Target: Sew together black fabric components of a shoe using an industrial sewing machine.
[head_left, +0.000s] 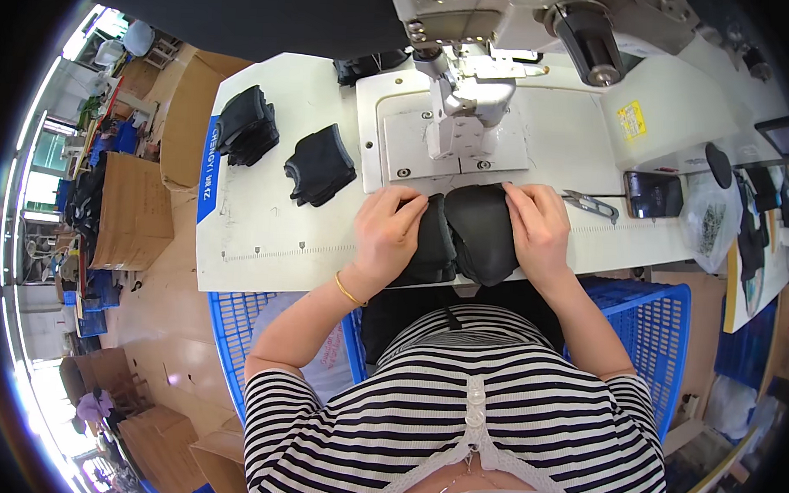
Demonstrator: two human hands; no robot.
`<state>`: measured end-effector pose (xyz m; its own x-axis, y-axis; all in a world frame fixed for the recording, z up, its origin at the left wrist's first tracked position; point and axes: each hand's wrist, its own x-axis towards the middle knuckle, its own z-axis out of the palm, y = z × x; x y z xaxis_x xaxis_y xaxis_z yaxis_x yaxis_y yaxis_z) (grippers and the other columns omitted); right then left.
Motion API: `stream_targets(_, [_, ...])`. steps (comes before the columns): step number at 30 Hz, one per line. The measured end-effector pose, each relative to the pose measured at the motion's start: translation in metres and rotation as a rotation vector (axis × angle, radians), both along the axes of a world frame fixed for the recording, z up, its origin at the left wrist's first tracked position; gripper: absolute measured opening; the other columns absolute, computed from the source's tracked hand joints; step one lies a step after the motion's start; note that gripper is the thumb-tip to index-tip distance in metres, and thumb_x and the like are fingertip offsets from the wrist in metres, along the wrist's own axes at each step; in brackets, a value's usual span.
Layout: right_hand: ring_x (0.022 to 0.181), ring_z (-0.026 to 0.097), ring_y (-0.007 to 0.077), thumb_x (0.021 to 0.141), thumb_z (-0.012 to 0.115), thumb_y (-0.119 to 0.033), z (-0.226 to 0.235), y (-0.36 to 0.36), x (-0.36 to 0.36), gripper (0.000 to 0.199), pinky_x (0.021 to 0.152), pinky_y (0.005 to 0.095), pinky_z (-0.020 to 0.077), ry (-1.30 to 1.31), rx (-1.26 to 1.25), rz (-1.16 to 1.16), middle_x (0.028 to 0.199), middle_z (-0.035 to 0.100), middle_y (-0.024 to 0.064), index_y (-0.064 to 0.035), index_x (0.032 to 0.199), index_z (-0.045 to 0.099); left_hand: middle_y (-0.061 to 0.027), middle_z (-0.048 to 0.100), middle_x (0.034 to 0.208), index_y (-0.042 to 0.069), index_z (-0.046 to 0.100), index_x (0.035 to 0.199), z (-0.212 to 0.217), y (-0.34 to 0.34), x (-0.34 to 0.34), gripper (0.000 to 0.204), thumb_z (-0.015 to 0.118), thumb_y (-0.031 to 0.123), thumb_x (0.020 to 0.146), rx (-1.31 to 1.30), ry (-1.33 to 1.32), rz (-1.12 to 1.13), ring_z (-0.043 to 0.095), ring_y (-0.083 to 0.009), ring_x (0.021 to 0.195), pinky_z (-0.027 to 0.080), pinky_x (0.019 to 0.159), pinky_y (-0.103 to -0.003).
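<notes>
Two hands, left hand [388, 229] and right hand [538, 227], pinch two black fabric pieces [469, 236] at the sewing table's [265, 233] near edge. Two black stacks [280, 151] lie toward its left edge. Two blue baskets [657, 316] flank the person below; contents unclear.

**White sewing surface and its load**

The surface [265, 233] is white, with a printed ruler line along its near edge and a blue strip at its 9 o'clock end. At 12 o'clock stands the sewing machine [470, 84] on its plate. Two stacks of black pieces lie at 10 o'clock: one [247, 124] by the blue strip, another [321, 166] nearer the plate. At the centre lies black fabric [469, 232] under two hands. Snips [590, 201] and a phone [653, 193] lie at 3 o'clock.
</notes>
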<state>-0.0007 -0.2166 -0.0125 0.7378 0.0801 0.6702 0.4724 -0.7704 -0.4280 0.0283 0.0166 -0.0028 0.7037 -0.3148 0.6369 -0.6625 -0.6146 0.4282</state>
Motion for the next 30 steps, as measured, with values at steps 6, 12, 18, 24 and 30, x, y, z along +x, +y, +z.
stream_targets(6, [0.081,0.058,0.0283,0.077,0.073,-0.004,0.004,0.001,0.001,0.026,0.071,0.0394,0.0455,0.020,0.033,0.002,0.090,0.060,0.0099,-0.0004,0.102,0.066,-0.0080,0.063,0.087,0.001,0.067,0.085,0.002,-0.001,-0.004,0.014,0.072,-0.002,0.073,0.013,-0.061,-0.010,0.062,-0.0251,0.074,0.049,0.065,-0.035])
stream_targets(12, [0.085,0.058,0.0278,0.076,0.075,-0.008,0.008,-0.004,0.002,0.024,0.076,0.0383,0.0444,0.080,-0.009,0.029,0.091,0.059,0.0089,-0.0020,0.097,0.065,-0.0099,0.062,0.087,-0.001,0.063,0.083,0.008,0.005,0.004,0.010,0.070,-0.004,0.077,-0.030,0.078,-0.139,0.062,-0.0269,0.076,0.049,0.066,-0.033])
stream_targets(18, [0.087,0.058,0.0285,0.077,0.074,-0.011,0.010,-0.006,0.003,0.020,0.078,0.0400,0.0429,0.392,0.197,0.029,0.092,0.058,0.0091,-0.0027,0.092,0.063,-0.0074,0.060,0.089,-0.002,0.062,0.092,0.025,0.012,0.001,0.010,0.066,-0.007,0.084,-0.235,0.495,-0.222,0.058,-0.0162,0.083,0.047,0.077,-0.026])
stream_targets(24, [0.086,0.056,0.0294,0.077,0.073,-0.008,0.008,-0.003,0.002,0.020,0.077,0.0393,0.0420,0.195,0.055,0.039,0.091,0.057,0.0093,-0.0034,0.090,0.060,-0.0051,0.056,0.094,-0.002,0.063,0.094,0.031,0.020,0.002,0.011,0.065,-0.008,0.085,-0.283,0.613,-0.346,0.056,-0.0130,0.088,0.045,0.081,-0.024])
stream_targets(30, [0.083,0.056,0.0274,0.075,0.074,-0.005,0.014,0.001,0.000,0.021,0.074,0.0390,0.0410,0.080,-0.088,0.020,0.090,0.058,0.0084,-0.0030,0.090,0.058,-0.0044,0.057,0.091,-0.002,0.062,0.093,0.047,0.027,-0.001,0.011,0.065,-0.009,0.085,-0.429,0.618,-0.321,0.057,-0.0116,0.083,0.048,0.076,-0.024])
